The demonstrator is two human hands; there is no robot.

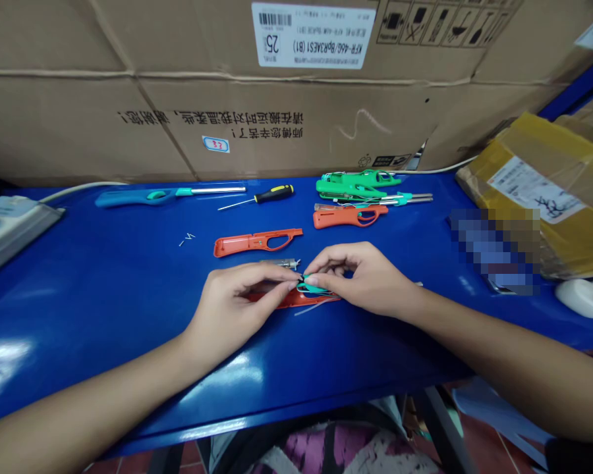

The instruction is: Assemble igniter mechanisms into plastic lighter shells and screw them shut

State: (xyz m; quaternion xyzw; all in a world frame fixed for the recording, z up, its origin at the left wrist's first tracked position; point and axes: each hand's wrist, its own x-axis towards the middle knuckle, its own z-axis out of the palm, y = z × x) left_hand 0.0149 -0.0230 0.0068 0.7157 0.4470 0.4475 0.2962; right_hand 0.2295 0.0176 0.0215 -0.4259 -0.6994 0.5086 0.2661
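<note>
On the blue table, an orange shell half [296, 300] lies under both hands. My left hand [242, 293] pinches a small black part [301, 280] between thumb and index finger. Close against it, my right hand [358, 276] has its thumb and fingertips closed on a small green part [317, 283] over the shell. A clear cylinder with a metal end [287, 263] lies just behind the fingertips. Another orange shell half [257, 243] rests farther back, its hollow side up. Thin pale tubing [309, 309] shows in front of the shell.
Behind are a blue lighter [148, 197], a screwdriver [274, 193], green lighter bodies [350, 189], an orange piece [343, 216] and small screws [188, 238]. A cardboard box [242, 141] stands at the back, a yellow-taped parcel [573, 171] right, a pale device [14, 227] left.
</note>
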